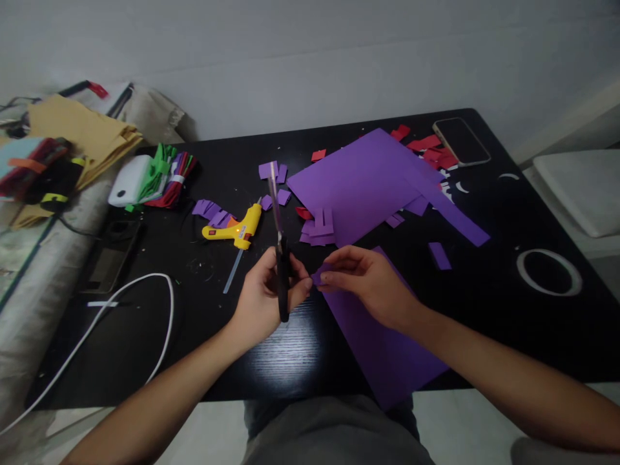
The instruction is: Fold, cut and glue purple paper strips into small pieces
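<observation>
The purple piece (316,278) is pinched in the right hand (365,278), just right of the scissors (281,265). The left hand (264,284) grasps these scissors, whose long axis runs from near to far; if its thumb touches also the piece, I cannot tell. Below the right hand, a purple sheet (382,345) lies slanting on the worktop (203,368).

Craft workspace, perhaps domestic, though my dim remote view leaves that unsure: I see a black table (508,336) before a plain wall (310,71), glue gun (247,224) nearer the table's left edge, purple sheet (387,358) at its near edge, phone (462,141) at its far-right corner.
</observation>
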